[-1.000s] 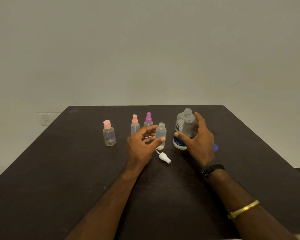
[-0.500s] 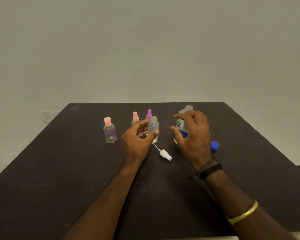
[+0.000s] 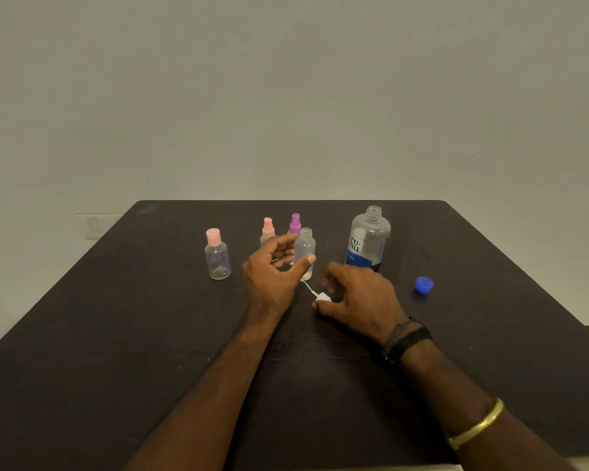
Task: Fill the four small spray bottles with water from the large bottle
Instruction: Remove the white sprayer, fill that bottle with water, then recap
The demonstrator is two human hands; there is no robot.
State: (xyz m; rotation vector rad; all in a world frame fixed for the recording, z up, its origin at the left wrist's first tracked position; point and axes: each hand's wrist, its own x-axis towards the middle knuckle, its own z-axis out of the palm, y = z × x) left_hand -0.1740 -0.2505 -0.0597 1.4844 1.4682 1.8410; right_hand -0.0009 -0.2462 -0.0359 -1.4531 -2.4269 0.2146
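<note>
Currently the left hand's [image 3: 269, 277] grip pinches the uncapped small bottle [image 3: 304, 249], upright mid-table [image 3: 116, 334], mouth up. The right hand's [image 3: 361, 297] grip pinches the white spray head [image 3: 321, 296], lying flat, tube pointing toward that bottle.

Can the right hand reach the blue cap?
Probably yes: the blue cap lies alone on the table right of the right hand, nothing between, though that hand pinches the white spray top.

We see a plain indoor room, its kind unclear: a pale wall [image 3: 286, 96] stands behind a dark bench [image 3: 116, 334], with a socket plate [image 3: 94, 226] low at left.
</note>
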